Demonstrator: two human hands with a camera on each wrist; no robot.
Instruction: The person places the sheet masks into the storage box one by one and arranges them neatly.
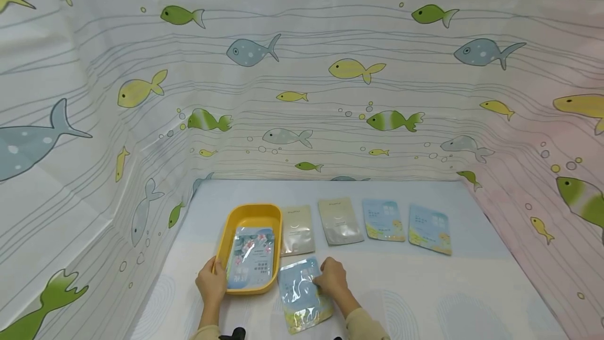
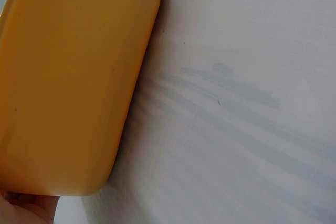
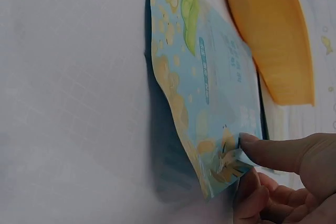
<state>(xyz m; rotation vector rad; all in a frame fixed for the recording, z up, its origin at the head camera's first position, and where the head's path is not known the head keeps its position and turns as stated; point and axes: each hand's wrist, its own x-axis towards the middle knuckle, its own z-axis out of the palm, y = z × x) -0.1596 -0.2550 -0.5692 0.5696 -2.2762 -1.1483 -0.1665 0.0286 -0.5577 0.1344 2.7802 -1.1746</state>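
My left hand (image 1: 211, 281) holds the left rim of a yellow plastic basin (image 1: 255, 292); in the left wrist view the fingers (image 2: 31, 208) show at its end. Flat sachets (image 1: 252, 261) lie in the basin, the top one printed with pink flowers. To the right of the basin, my right hand (image 1: 333, 277) pinches one edge of a glossy light-blue sachet (image 1: 302, 294). The right wrist view shows the thumb (image 3: 273, 150) on top of a corner of this sachet (image 3: 210, 77), other fingers curled below. Its pinched side tilts up over the table, with a shadow beneath.
Behind the held sachet lie two beige-and-silver sachets, one (image 1: 297, 231) right beside the basin, the other (image 1: 341, 221) farther right. Two more blue sachets, one (image 1: 384, 220) left of the other (image 1: 430, 229), lie beyond. Fish-patterned sheeting (image 1: 302, 119) walls the table's back and sides.
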